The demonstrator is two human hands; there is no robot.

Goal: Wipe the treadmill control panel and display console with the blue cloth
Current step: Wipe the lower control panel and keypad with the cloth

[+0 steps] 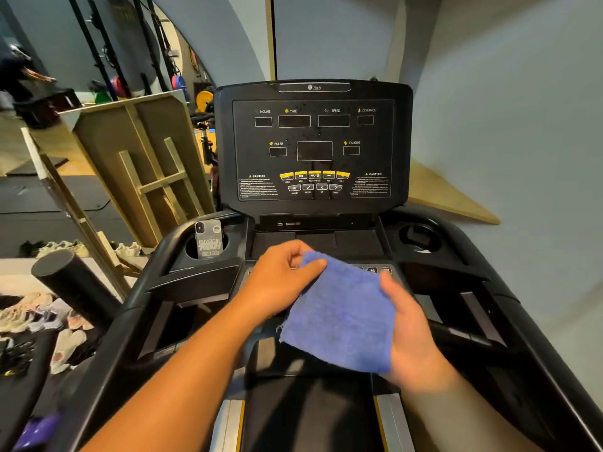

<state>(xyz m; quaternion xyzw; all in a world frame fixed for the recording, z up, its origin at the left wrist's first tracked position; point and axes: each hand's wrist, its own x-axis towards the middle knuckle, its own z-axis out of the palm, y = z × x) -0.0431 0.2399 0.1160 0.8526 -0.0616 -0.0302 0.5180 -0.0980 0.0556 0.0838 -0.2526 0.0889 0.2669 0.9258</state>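
A blue cloth [339, 316] hangs spread between both hands, above the treadmill's lower control panel [373, 270]. My left hand [280, 282] pinches the cloth's top left corner. My right hand [409, 327] grips its right edge, thumb on top. The black display console [313, 148] stands upright behind, with dark readout windows and yellow buttons, apart from the cloth. Small droplets and streaks show on its face. Most of the lower panel's buttons are hidden by the cloth.
A phone [208, 239] stands in the left cup holder; the right cup holder [419, 238] sits opposite. Black handrails [489, 321] run along both sides. Wooden panels [137, 164] lean at left, with shoes [39, 318] on the floor. A wall is close on the right.
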